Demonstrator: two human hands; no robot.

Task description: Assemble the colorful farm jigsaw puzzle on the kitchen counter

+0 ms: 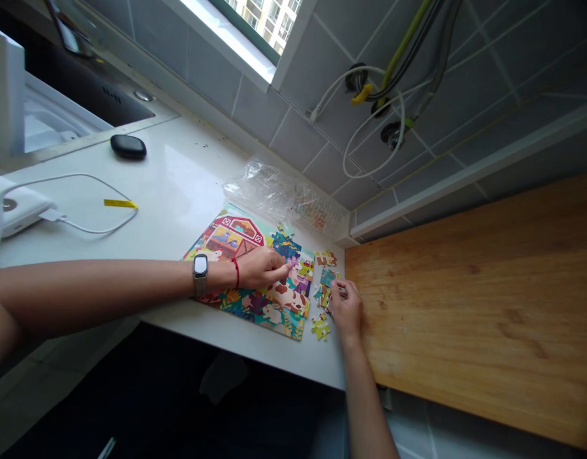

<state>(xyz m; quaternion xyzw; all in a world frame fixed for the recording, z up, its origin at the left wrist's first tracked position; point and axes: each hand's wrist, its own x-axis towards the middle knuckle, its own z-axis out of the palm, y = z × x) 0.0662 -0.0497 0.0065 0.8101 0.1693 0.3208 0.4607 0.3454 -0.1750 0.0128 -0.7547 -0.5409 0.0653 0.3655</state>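
Observation:
A colourful farm-animal jigsaw puzzle (286,319) lies on the white counter, with a red barn, a cow and a rabbit on it. My left hand (262,266), wearing a watch and a red string bracelet, rests over its middle. The fingers are curled, the tips touch the picture near a pink animal, and whatever they hold is hidden. To the right of the board, my right hand (347,309) pinches at a puzzle piece (324,296) among several loose ones. A yellow-green loose piece (321,326) lies just below it, and a brown one (326,257) above.
Crumpled clear plastic packaging (262,185) lies behind the puzzle against the tiled wall. A wooden board (480,306) borders the counter on the right. At left are a black oval object (128,147), a white device (20,207) with a cable, and a sink (106,95).

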